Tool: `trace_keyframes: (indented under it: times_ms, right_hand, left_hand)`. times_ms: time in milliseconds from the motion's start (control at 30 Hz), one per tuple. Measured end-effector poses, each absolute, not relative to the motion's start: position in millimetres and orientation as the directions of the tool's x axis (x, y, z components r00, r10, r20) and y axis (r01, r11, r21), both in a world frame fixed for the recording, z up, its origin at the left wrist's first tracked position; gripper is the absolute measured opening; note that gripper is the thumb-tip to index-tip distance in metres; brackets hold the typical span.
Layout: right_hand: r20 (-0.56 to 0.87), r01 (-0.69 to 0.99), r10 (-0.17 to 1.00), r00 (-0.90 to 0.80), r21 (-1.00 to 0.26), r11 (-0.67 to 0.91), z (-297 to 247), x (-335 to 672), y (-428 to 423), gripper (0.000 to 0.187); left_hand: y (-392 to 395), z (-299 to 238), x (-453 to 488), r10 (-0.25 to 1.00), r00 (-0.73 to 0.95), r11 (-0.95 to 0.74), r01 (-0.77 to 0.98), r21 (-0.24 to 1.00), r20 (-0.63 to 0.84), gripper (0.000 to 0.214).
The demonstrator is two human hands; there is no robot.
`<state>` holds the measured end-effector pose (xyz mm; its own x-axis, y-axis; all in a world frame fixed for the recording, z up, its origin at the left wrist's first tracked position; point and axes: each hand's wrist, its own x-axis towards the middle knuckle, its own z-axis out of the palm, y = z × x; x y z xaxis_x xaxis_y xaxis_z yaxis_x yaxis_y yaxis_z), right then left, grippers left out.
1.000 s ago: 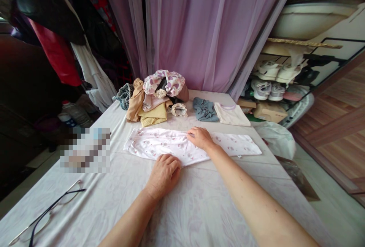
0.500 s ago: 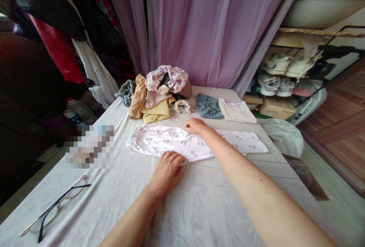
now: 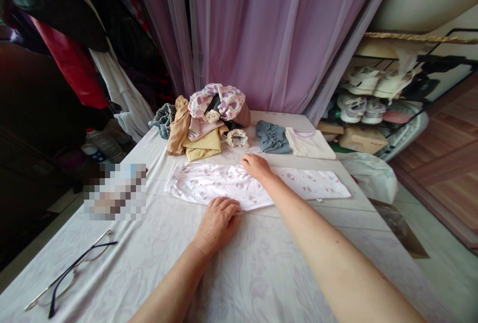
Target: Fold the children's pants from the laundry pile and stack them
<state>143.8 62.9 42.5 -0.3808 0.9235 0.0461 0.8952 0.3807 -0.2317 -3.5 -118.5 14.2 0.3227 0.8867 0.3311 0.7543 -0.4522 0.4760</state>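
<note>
White printed pants lie stretched out sideways across the bed-like surface, folded lengthwise, with small grey and pink figures on them. At the near edge, around the middle, my left hand has its fingers bent over the cloth and the thumb tucked in beside them. Over at the far edge, my right hand is closed on the fabric, its fingertips partly hidden. My right forearm crosses above the right half of the pants. A small pale tag shows at their near edge.
Behind stands a heap of clothes with a yellow garment and a scrunchie. Right of it are folded blue-grey clothing and a folded white top. Eyeglasses lie front left. A shoe rack stands right.
The view has shifted very slightly. Both hands stay at nearly the same places on the pants, and the cloth lies almost unchanged.
</note>
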Motion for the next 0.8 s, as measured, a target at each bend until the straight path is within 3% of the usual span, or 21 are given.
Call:
trace_keyframes:
  times_ms: [167,233,367,800]
  right_hand:
    - [0.345,0.825,0.860,-0.375,-0.299,0.479,30,163,16,0.031]
    - [0.372,0.761,0.807,-0.459,-0.304,0.573,19,173,-5,0.030]
    - [0.278,0.733,0.774,-0.569,-0.255,0.630,6,190,-21,0.034]
    - [0.035,0.902,0.911,-0.411,-0.130,0.412,13,211,1,0.051]
  left_hand:
    - [-120,12,-5,0.869,0.328,-0.477,0.753,0.453,0.371,0.007]
    - [-120,11,-6,0.869,0.319,-0.474,0.758,0.449,0.379,0.008]
    - [-120,9,-7,0.876,0.315,-0.462,0.766,0.448,0.365,0.008]
    - [-118,6,-8,0.901,0.255,-0.398,0.811,0.429,0.352,0.006]
